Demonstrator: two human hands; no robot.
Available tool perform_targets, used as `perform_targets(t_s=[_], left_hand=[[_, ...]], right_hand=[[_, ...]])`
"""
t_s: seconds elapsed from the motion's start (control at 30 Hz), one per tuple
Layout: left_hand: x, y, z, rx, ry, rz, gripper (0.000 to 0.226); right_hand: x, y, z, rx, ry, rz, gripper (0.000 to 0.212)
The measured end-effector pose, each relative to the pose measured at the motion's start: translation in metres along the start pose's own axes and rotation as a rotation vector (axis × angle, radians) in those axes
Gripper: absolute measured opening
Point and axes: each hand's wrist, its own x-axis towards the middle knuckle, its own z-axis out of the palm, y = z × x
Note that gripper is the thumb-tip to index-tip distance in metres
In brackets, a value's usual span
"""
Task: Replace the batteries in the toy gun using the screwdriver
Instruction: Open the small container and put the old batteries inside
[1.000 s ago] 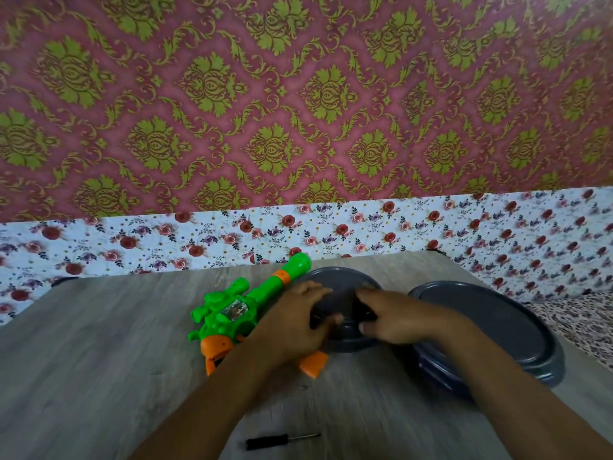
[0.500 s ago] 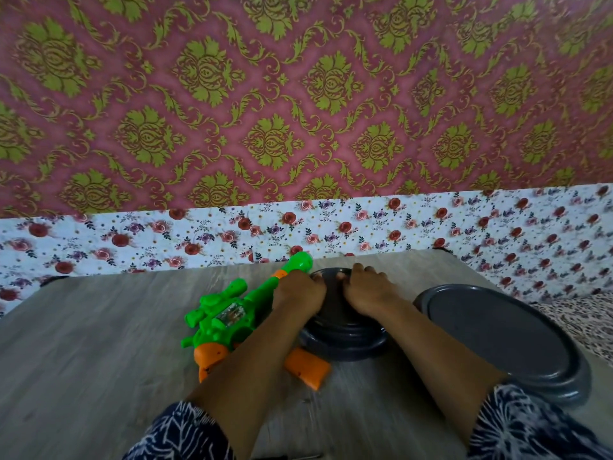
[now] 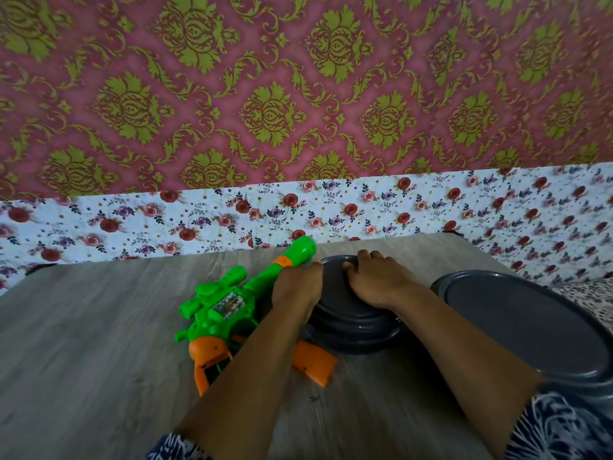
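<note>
The green and orange toy gun [image 3: 225, 307] lies on the wooden table [image 3: 83, 343], its muzzle pointing to the far right and its orange grip toward me. Just right of it stands a small round grey container [image 3: 351, 330]. My left hand [image 3: 297, 287] lies over the container's left side, crossing above the gun barrel, with its fingers curled at the far rim. My right hand [image 3: 374, 280] rests on top of the container with its fingers hooked over the far edge. The screwdriver is out of view.
A larger round grey lid or plate [image 3: 524, 327] sits at the right, close to the table's right edge. A floral cloth [image 3: 199, 220] runs along the far edge below a patterned wall. Patterned sleeves show at the bottom.
Both hands have slid forward from the container's near side to its far rim. The view has tilted up, and the screwdriver near the front edge has dropped out of sight.
</note>
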Motion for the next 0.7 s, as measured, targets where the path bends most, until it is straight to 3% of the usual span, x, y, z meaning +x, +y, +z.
perform_targets(t_s=[0.17,0.37,0.53,0.6,0.7], left_hand=[[-0.004,-0.003,-0.002,0.045,0.022,0.088,0.038],[-0.016,0.0,-0.008,0.152,0.076,0.076,0.044],[-0.025,0.006,-0.015,0.213,0.05,0.135,0.039],[-0.028,0.003,-0.021,0.25,0.023,0.2,0.042],[-0.039,-0.01,-0.034,0.381,0.005,0.372,0.046]], right_hand=[[-0.007,-0.002,0.003,0.017,0.089,0.035,0.056],[-0.012,-0.001,0.0,0.171,0.238,0.058,0.043],[-0.029,-0.005,-0.012,0.111,0.312,-0.041,0.039],[-0.044,-0.004,-0.022,0.094,0.285,-0.161,0.035],[-0.078,0.002,-0.034,-0.068,0.11,-0.347,0.033]])
